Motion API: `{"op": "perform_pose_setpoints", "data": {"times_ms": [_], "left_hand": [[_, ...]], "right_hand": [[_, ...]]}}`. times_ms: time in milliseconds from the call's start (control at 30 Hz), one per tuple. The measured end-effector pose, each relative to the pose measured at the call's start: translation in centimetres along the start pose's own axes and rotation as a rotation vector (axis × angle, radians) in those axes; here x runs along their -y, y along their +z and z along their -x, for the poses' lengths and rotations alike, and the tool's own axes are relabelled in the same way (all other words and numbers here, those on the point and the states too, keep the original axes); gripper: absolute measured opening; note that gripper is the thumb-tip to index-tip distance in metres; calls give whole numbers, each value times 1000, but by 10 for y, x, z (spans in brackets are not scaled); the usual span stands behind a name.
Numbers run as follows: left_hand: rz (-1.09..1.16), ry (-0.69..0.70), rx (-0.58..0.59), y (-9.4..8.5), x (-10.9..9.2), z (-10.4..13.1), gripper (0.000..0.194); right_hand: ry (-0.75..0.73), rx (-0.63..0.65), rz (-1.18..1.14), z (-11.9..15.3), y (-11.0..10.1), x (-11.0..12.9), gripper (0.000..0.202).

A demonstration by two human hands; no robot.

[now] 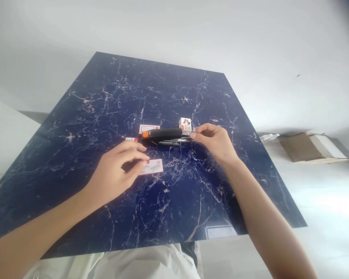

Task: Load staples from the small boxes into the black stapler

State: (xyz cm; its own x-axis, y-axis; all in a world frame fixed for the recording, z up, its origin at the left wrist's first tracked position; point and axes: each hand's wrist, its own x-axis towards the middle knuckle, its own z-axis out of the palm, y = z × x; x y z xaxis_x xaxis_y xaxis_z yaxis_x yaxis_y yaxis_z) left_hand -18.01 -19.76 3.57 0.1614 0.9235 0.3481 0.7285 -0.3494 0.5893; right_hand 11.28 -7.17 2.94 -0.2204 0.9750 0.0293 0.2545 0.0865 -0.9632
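Observation:
A black stapler (165, 135) with an orange patch lies across the middle of the table, and a thin metal part sticks out at its right end. Thumb and forefinger of my right hand (213, 141) pinch together at that end, on a small greyish piece too small to make out. Right behind the stapler stands a small white-and-red box (185, 124). My left hand (118, 166) is by the stapler's orange end, palm down, fingers stretched and apart. Its thumb and fingertips are over the left edge of a white-and-red card (154, 166), partly covering it.
Two more white-and-red pieces, one behind the stapler (149, 128) and one at its left (131, 140), lie partly hidden on the dark blue marbled table (151, 93). A pale label (221, 232) is at the near edge. Beyond the right edge are a cardboard box (302, 148) and a white item (269, 137).

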Motion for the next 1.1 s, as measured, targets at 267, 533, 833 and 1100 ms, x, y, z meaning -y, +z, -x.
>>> {"op": "perform_pose_setpoints", "data": {"times_ms": [267,533,833,1100], "left_hand": [[15,-2,-2,-1,-2,0,11],[6,0,30,-1,-1,2,11],[2,-8,46,-1,-2,0,12],[-7,-22,50,-2,-4,1,15]], "right_hand": [[-213,11,514,5,3,5,16],[-298,82,561,6,8,3,13],[-102,81,382,4,8,-5,17],[-204,91,518,6,4,7,13]]}}
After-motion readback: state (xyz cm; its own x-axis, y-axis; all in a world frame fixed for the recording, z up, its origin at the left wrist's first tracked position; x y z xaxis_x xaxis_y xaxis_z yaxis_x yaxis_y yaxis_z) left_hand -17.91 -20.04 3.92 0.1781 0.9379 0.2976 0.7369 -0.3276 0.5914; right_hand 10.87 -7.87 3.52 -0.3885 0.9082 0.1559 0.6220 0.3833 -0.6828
